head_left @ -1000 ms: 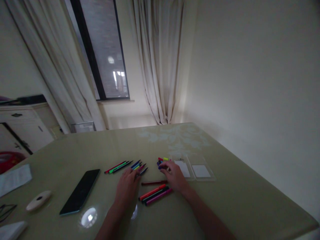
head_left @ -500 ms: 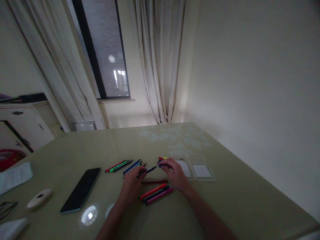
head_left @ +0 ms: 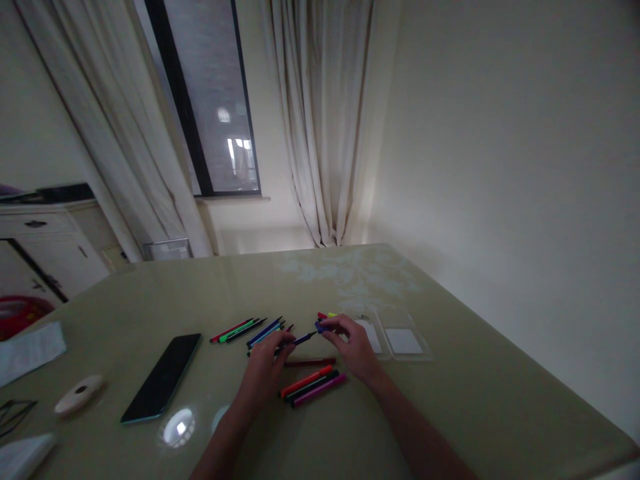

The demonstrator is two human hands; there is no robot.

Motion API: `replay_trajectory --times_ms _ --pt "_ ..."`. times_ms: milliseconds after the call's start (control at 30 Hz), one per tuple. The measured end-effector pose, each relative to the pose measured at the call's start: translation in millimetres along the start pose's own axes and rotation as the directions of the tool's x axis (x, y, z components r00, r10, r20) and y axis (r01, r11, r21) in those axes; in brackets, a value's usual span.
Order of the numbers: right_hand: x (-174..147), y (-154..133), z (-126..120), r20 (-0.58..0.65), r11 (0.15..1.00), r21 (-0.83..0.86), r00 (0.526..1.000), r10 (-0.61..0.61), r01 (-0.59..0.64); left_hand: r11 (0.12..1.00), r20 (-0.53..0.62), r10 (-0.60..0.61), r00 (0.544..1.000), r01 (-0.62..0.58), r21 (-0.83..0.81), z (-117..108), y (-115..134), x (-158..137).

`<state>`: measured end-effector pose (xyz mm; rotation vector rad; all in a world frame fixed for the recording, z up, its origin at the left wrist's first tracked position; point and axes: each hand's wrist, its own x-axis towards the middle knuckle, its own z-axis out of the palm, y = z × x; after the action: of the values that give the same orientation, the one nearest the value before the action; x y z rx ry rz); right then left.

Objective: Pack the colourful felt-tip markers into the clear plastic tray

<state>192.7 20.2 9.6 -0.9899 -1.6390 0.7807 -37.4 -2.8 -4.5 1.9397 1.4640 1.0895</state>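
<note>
My left hand point(head_left: 270, 353) pinches a dark marker pen point(head_left: 303, 339), its bare tip pointing right. Facing that tip, my right hand point(head_left: 350, 340) grips a small blue pen cap point(head_left: 321, 327) between thumb and fingers; whether tip and cap touch, I cannot tell. Left of my hands lie several uncapped markers, among them a green marker point(head_left: 237, 331) and blue ones point(head_left: 265, 331). A dark red marker point(head_left: 310, 363) rests just below the hands. Nearer me are an orange-red marker point(head_left: 306, 382), a black one and a purple marker point(head_left: 320, 391). Red and yellow pieces are partly hidden behind my right hand.
An opened clear plastic case point(head_left: 425, 353) with white inserts lies right of my hands. On the left are a black phone point(head_left: 163, 380), a white computer mouse point(head_left: 79, 395), a folded paper point(head_left: 31, 352) and dark-framed glasses point(head_left: 13, 417). A wall borders the table's right edge.
The blue cap in my right hand has turned slightly and shows more clearly beside the marker's tip. Both hands stay in nearly the same place.
</note>
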Motion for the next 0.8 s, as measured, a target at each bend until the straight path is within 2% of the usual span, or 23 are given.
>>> replay_trajectory --times_ms 433,567,667,800 --pt "2 7 -1 -0.014 0.996 0.062 0.998 0.064 -0.063 0.999 0.010 0.011 1.000 -0.012 0.033 1 -4 0" --pt "3 12 1 0.017 0.968 0.222 0.993 0.117 -0.117 0.977 -0.025 -0.026 0.999 0.030 0.211 -4 -7 0" --pt "4 13 1 0.079 0.931 0.311 0.982 0.173 -0.189 0.913 -0.093 -0.058 0.994 0.090 0.397 -6 -12 -1" --pt "4 10 0 0.105 0.901 0.357 0.969 0.223 -0.246 0.875 -0.121 -0.059 0.991 0.109 0.472 -10 -24 3"
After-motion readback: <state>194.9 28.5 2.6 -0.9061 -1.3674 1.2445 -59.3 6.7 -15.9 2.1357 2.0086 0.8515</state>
